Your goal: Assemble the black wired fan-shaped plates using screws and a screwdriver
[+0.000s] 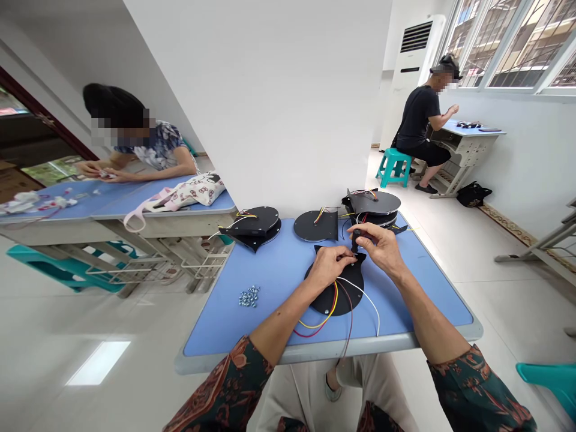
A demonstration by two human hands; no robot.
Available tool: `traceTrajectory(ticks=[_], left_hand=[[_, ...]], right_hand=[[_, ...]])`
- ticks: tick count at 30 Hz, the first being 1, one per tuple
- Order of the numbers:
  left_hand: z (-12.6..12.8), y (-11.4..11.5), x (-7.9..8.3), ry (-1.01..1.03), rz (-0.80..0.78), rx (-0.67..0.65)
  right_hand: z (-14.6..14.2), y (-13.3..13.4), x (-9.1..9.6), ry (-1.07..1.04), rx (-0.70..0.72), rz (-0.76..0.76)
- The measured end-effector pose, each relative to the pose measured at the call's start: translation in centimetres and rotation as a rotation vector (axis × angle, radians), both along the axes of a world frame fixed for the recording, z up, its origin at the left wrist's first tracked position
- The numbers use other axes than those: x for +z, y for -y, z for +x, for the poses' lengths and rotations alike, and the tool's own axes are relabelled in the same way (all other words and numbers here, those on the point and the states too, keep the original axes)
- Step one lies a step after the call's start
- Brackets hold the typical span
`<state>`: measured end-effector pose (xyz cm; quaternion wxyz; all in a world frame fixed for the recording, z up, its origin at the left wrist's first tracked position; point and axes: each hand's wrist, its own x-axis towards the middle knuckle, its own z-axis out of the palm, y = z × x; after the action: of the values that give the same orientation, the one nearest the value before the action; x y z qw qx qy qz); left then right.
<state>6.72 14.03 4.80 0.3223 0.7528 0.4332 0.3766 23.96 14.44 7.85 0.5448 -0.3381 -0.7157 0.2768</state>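
L hand (326, 268) clamped on flat black plate (336, 298), narrow end pointing away, long axis front to back. R hand (381, 247) pinching short black stick (356, 240), tip just by L fingers (342, 257). Red, yellow, white wires (333, 315) trailing toward table edge (270, 354). Small pile of nuts (249, 296) off to left. More black plates (310, 226) at far end.

One left hand (330, 268), one right hand (380, 245), one small black part (356, 240) in the right hand, one wired black disc (335, 297) under the hands. Three more disc sets on the desk (288, 282): left set (254, 227), middle set (315, 225), right stack (372, 208) of two. One nut pile (249, 296). Two other people (418, 117), (135, 141). Two bags (180, 195), (472, 194). Three teal stools (395, 165), (58, 267), (549, 384).
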Motion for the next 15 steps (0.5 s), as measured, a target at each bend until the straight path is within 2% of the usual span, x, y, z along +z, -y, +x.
traceTrajectory(ticks=[4, 6, 10, 12, 15], left_hand=[[-0.07, -0.01, 0.11, -0.022, 0.005, -0.034], [-0.01, -0.03, 0.09, -0.041, -0.005, -0.004], [0.19, 0.00, 0.04, -0.080, -0.001, 0.055], [0.23, 0.05, 0.05, -0.081, 0.001, 0.065], [0.18, 0.10, 0.03, -0.055, -0.006, 0.045]], right_hand=[[-0.15, 0.31, 0.10, -0.067, 0.160, -0.092], [-0.43, 0.52, 0.31, -0.028, 0.129, -0.049], [-0.74, 0.50, 0.45, 0.081, -0.052, 0.106], [-0.63, 0.26, 0.21, 0.084, -0.095, 0.116], [-0.31, -0.07, -0.34, 0.046, -0.069, 0.055]])
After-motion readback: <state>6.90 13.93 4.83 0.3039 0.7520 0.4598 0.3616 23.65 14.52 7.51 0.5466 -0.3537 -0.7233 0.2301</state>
